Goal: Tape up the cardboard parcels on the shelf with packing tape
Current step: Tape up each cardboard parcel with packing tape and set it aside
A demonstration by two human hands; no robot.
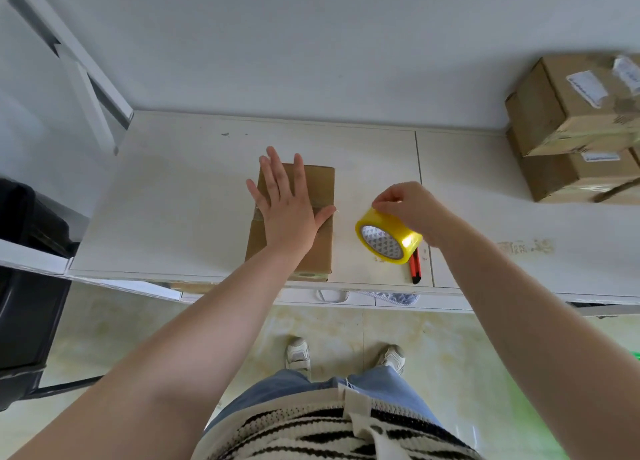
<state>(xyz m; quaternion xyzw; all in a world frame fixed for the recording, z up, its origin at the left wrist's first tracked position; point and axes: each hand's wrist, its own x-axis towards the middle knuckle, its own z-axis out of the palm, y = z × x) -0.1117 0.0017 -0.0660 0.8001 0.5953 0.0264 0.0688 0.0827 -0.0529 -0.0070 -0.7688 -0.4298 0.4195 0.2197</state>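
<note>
Left hand (285, 203) lies flat, fingers straight, pressing top of cardboard parcel (294, 217) on white shelf (173, 200); right hand (405, 206) pinches yellow tape roll (388, 234) just beside parcel, w/ red cutter (415, 265) under it

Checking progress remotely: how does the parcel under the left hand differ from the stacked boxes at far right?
The parcel lies alone and flat under the open left hand; the stacked boxes sit two high, untouched. The boxes carry white labels; the parcel shows none. Both are brown cardboard on the white shelf.

Tape roll (388, 239) rt of parcel (311, 217) (shelf (173, 200))
</note>
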